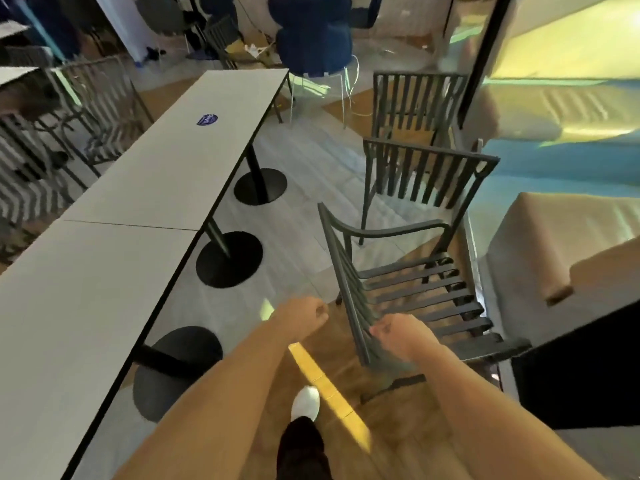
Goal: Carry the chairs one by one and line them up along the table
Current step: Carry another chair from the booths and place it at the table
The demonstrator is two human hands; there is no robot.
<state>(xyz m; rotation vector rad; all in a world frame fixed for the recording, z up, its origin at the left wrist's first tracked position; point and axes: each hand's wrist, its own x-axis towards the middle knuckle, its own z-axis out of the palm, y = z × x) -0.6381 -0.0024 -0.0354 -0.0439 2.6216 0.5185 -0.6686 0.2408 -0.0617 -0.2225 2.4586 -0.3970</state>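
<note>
Your right hand (393, 336) grips the backrest of the nearest chair (408, 289), which sits off to the right of the table (114, 209). Left hand (306, 315) is clenched on nothing. Next you probably need to get that one on too, then lift.

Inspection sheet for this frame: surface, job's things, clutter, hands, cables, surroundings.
Surface: long white table on black round bases, blue sticker on top.
Job's things: nearest slatted chair tilted; two more chairs behind it.
Clutter: nothing seen on the table besides the sticker.
Hands: right hand grips the nearest chair's back; left hand curled, holding nothing.
Cables: nothing seen clearly.
Surroundings: striped chair across the table, blue padded seat beyond.
</note>
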